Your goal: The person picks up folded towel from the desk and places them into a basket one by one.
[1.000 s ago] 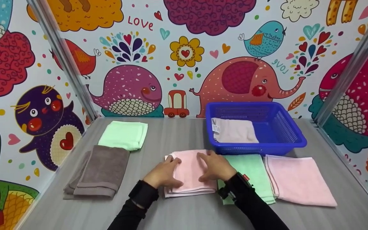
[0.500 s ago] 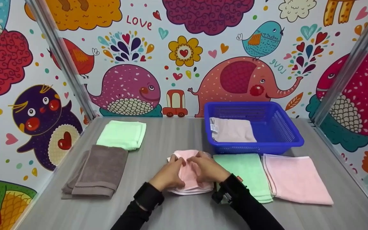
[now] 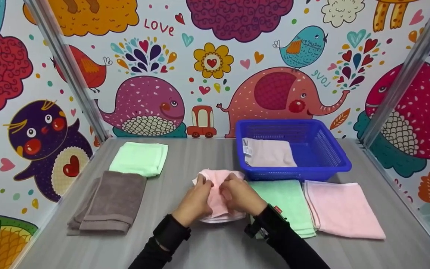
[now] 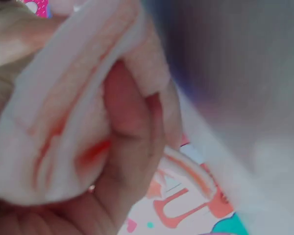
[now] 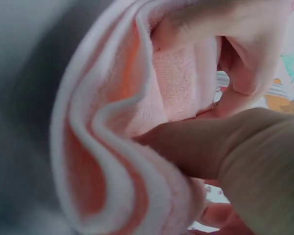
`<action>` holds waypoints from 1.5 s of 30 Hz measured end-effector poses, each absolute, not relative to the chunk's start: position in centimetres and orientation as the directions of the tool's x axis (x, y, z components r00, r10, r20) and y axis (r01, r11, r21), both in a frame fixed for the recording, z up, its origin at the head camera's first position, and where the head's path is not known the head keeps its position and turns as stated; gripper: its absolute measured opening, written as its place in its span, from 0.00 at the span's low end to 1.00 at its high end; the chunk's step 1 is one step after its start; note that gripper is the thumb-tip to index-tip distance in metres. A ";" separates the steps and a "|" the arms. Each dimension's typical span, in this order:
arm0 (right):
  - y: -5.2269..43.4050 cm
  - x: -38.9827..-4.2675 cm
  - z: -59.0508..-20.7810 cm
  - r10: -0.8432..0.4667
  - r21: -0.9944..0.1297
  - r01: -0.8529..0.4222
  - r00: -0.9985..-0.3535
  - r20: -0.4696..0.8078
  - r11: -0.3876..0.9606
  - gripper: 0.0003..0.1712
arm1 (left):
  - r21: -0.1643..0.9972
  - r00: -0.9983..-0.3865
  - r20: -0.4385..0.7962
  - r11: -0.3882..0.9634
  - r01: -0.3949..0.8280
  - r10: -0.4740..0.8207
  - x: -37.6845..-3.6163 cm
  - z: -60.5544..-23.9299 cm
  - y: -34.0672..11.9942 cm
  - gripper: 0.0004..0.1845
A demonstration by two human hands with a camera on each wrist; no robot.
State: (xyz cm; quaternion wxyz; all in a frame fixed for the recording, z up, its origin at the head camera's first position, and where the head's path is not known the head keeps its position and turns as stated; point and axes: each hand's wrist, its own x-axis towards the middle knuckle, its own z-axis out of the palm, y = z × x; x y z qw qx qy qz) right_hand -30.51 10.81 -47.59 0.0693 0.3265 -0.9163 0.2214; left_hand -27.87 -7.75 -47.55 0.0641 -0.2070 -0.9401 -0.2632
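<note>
A folded pink towel [image 3: 217, 209] is bunched between both hands at the middle of the table. My left hand [image 3: 195, 201] grips its left side, fingers curled over the edge. On the opposite side my right hand [image 3: 243, 196] pinches the cloth, pushing a crease into the top. In the left wrist view the layered towel [image 4: 63, 107] bends around the fingers. The right wrist view has the wavy folded layers of the towel [image 5: 78, 161], with the right thumb [image 5: 186, 147] pressed into them. The towel's underside is hidden.
A blue basket [image 3: 323, 153] holding a pale pink towel [image 3: 271, 153] stands at the back right. A green towel [image 3: 286, 205] and another pink towel [image 3: 343, 209] lie to the right. At left are a light green towel [image 3: 138, 158] and brown towels [image 3: 116, 200].
Both hands have drawn closer together and squeezed the pink towel from flat to bunched. Its front edge has risen and the towel has shifted slightly away from me.
</note>
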 end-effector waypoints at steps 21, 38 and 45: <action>12.8 -32.1 -43.9 -0.338 -0.265 -0.772 -0.521 0.783 0.578 0.16 | 0.440 -0.815 0.529 0.745 0.501 0.236 -29.4 -42.9 -7.0 0.30; 17.8 -35.8 -44.4 -0.210 -0.196 -0.719 -0.433 0.876 0.667 0.15 | 0.421 -0.758 0.616 0.725 0.546 0.213 -33.7 -43.9 -1.2 0.21; 20.6 -36.9 -44.8 -0.203 -0.232 -0.669 -0.505 0.839 0.706 0.12 | 0.379 -0.695 0.648 0.660 0.648 0.311 -34.9 -45.4 0.8 0.22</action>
